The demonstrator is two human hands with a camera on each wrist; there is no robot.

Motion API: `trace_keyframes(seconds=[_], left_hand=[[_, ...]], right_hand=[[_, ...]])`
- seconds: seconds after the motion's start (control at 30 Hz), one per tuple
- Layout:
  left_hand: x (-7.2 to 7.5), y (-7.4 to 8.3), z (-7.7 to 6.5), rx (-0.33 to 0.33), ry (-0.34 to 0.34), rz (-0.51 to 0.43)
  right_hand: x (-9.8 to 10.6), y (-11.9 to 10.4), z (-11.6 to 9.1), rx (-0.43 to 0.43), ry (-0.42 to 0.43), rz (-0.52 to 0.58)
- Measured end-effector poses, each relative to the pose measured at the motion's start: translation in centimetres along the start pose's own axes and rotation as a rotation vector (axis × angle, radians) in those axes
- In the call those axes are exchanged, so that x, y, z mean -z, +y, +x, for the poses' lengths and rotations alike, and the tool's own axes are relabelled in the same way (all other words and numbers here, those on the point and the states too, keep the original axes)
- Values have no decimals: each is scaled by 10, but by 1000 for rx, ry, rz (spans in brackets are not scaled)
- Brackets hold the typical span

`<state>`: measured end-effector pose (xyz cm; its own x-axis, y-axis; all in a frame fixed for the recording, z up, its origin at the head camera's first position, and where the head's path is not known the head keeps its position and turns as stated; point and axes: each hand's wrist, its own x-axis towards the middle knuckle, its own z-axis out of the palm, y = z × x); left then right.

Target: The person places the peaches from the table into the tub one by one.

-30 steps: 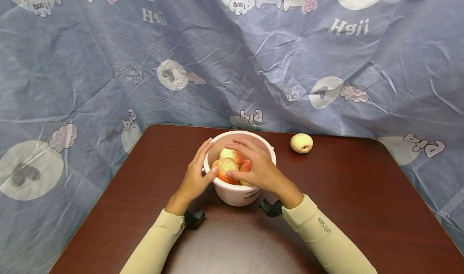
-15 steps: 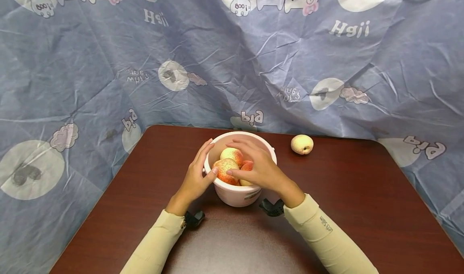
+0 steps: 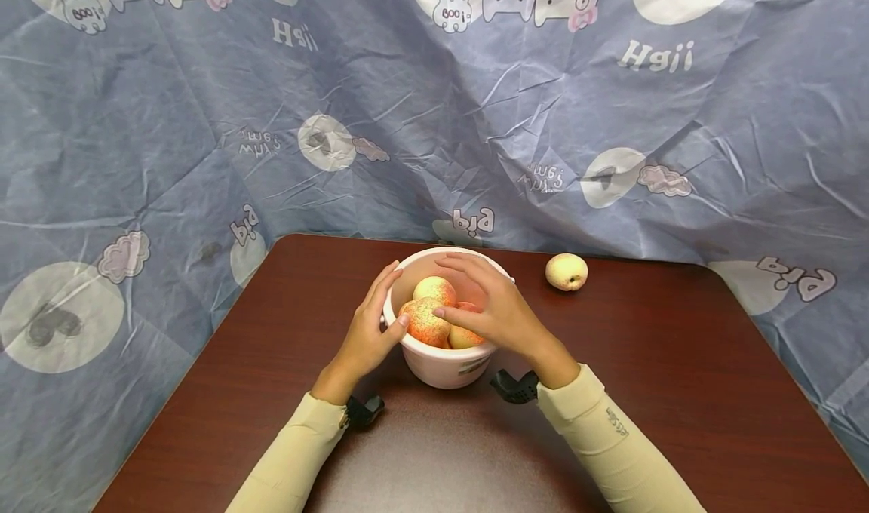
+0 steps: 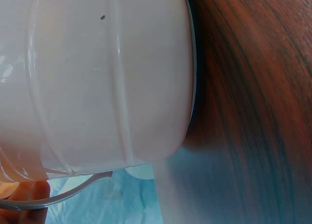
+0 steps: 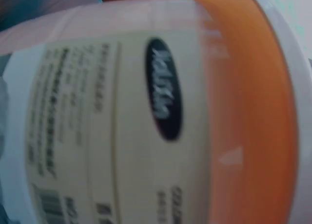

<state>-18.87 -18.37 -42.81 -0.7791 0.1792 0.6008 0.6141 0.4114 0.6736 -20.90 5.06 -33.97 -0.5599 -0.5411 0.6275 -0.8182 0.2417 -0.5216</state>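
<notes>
A pale pink bucket (image 3: 444,370) stands upright on the table, holding several round yellow fruits with speckled red blush. One fruit (image 3: 424,324) lies at the front, another fruit (image 3: 433,290) behind it, and a third (image 3: 467,338) at the right. My left hand (image 3: 363,343) grips the bucket's left side, thumb over the rim and fingers along the outside. The left wrist view shows those fingers by a grey handle (image 4: 73,191). My right hand (image 3: 505,313) hovers over the right rim, fingers spread and thumb tip overlapping the front fruit; nothing is held.
A pale yellow fruit (image 3: 566,272) lies on the dark red-brown table (image 3: 645,362), right of the bucket near the back edge. A blue printed cloth (image 3: 380,83) hangs behind and along the left. The right wrist view shows a label (image 5: 131,112) on the bucket.
My right hand has shifted slightly right and up, its thumb higher over the front fruit, so more of the right-hand fruit shows. The left hand and bucket stay put.
</notes>
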Motion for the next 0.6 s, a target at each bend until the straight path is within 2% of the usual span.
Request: trace_keyframes(seconds=[0.13, 0.33, 0.6], left_hand=[[0, 0, 0, -6, 1, 1], [0, 0, 0, -20, 10, -1], [0, -1, 1, -27, 16, 18]], right_hand=[[7, 1, -2, -69, 19, -9], [13, 3, -3, -108, 42, -9], [27, -27, 5, -183, 73, -3]])
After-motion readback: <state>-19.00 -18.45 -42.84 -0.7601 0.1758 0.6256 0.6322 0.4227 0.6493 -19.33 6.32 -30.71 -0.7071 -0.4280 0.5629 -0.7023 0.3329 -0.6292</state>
